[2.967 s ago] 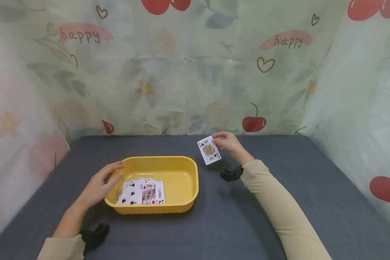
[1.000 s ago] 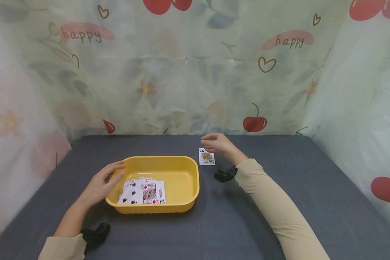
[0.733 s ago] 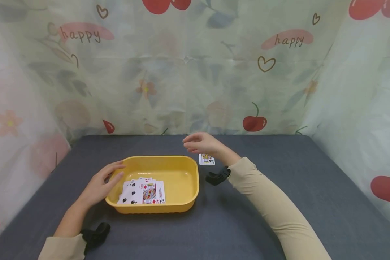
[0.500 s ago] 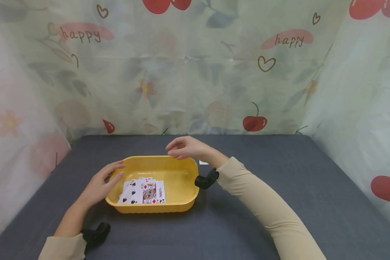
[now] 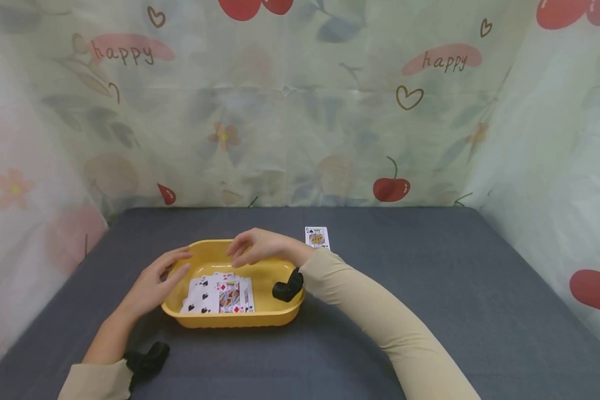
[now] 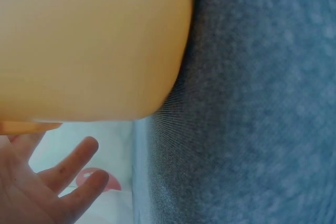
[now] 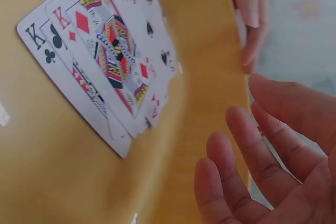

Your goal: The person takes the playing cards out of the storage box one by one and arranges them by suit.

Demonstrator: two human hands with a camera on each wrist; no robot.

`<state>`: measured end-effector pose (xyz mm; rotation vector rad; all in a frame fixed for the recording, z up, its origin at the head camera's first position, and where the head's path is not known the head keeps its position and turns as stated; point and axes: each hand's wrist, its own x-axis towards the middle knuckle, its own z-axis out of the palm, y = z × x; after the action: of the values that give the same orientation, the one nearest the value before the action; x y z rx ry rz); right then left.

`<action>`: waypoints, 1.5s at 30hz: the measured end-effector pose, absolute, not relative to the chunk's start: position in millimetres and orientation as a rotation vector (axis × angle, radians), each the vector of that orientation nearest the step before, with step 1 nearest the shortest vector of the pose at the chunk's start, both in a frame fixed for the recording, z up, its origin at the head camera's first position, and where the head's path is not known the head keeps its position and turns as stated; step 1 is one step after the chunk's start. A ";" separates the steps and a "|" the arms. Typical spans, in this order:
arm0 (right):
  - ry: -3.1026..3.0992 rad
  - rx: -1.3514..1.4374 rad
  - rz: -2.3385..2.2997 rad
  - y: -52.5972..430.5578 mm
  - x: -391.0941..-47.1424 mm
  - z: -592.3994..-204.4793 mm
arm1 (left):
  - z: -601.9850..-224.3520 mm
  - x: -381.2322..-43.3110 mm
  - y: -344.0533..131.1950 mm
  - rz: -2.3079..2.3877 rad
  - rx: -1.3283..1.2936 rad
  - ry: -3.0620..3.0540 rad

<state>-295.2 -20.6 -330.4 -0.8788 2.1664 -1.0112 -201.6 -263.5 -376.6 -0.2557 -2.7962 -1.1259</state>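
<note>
My left hand [image 5: 152, 283] rests at the left rim of a yellow plastic tray [image 5: 230, 320], its fingers loosely spread and the thumb reaching over the inside. In the left wrist view, fingers [image 6: 79, 161] show beyond the tray's outer wall. Over the tray hangs my right hand [image 5: 260, 246], fingers relaxed and holding nothing. Below it, several playing cards lie face up in an overlapping pile: a king of diamonds [image 7: 110, 51] on top, a king of clubs [image 7: 39, 40] partly under it, and a spade card [image 7: 149, 30] beside them.
A king of spades [image 5: 317, 237] lies face up on the dark grey cloth [image 5: 405, 266], behind the tray's right end; the right forearm covers its lower edge. A patterned curtain [image 5: 285, 139] closes off the back and sides.
The king of spades, held by my right hand 3 seconds ago, was laid on the cloth. That hand has since moved left and nearer, over the tray. My left hand stays put.
</note>
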 end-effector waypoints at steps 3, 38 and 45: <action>2.171 -0.874 -0.966 -26.6 -296.1 -335.8 | -375.8 -201.8 -263.5 -1.125 -0.253 -2.799; 2.339 -0.909 -0.592 -45.4 -290.2 -358.8 | -375.9 -201.9 -264.7 -1.129 -0.245 -2.805; 2.158 -0.904 -0.747 -39.2 -294.1 -355.6 | -377.9 -202.1 -264.5 -1.142 -0.245 -2.802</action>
<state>-294.1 -39.2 -355.6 -0.9039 2.1581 -0.7468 -202.1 -264.5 -377.9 -0.2450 -2.8019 -1.1421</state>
